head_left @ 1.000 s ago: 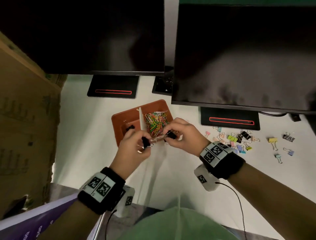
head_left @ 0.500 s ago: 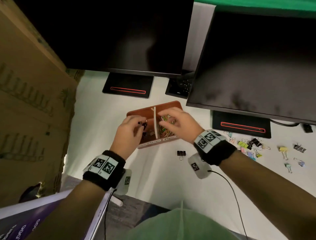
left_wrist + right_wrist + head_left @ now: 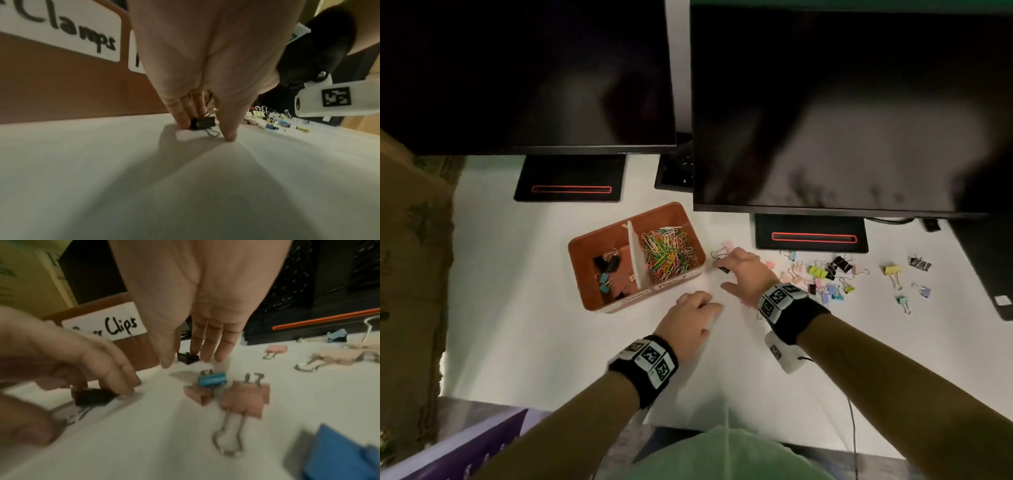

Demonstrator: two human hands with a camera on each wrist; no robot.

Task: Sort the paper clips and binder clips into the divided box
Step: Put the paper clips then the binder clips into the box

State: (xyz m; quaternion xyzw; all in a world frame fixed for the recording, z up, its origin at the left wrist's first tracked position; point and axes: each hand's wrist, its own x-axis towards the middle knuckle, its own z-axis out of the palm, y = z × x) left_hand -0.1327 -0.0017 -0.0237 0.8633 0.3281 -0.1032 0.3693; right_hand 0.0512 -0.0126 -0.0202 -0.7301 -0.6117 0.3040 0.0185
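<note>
The brown divided box [image 3: 690, 224] stands mid-table: binder clips [image 3: 606, 267] in its left half, coloured paper clips [image 3: 667, 251] in its right. In front of the box my left hand [image 3: 705, 308] is down on the table. Its curled fingers [image 3: 183, 120] and thumb bracket a black binder clip [image 3: 203, 123], with the fingers pressed against the clip's side. Just right of the box my right hand [image 3: 722, 275] reaches down with straight fingers [image 3: 207, 345]. Their tips touch a second, smaller black binder clip [image 3: 188, 358]. Many loose binder clips [image 3: 825, 274] lie to the right.
Two dark monitors on stands [image 3: 810, 236] overhang the back of the white table [image 3: 517, 325]. A cardboard box [image 3: 410, 274] borders the left side. Pink and blue binder clips [image 3: 244, 395] lie close under my right palm. A cable [image 3: 851, 421] trails from my right wrist.
Both hands have left the box. The left came down to the black binder clip in front of it; the right moved to the table right of the box, onto another black clip.
</note>
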